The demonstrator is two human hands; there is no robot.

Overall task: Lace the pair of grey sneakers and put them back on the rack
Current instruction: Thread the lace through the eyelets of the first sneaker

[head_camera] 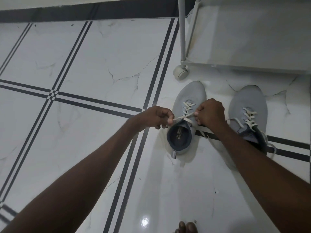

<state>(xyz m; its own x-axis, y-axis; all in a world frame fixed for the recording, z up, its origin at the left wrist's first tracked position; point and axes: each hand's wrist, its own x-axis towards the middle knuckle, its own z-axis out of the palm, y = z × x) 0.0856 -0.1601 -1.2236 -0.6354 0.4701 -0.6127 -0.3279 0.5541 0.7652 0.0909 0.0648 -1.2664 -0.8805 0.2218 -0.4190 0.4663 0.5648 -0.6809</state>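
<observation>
Grey sneaker (186,105), cream laces (188,109) crossed

Two sneakers stand side by side on the floor (101,64), the left sneaker (186,118) near the right sneaker (249,111), toes toward the rack (244,39) just beyond them. The left hand (156,118) and right hand (210,113) sit either side of the left sneaker, each pinching its lace (186,117). Bare toes (186,227) rest on the floor nearest the viewer.

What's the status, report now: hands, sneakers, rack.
Left hand and right hand each pinching a lace end over left sneaker. Right sneaker laced, ends loose, on floor. Rack just ahead, nothing in the way.
</observation>
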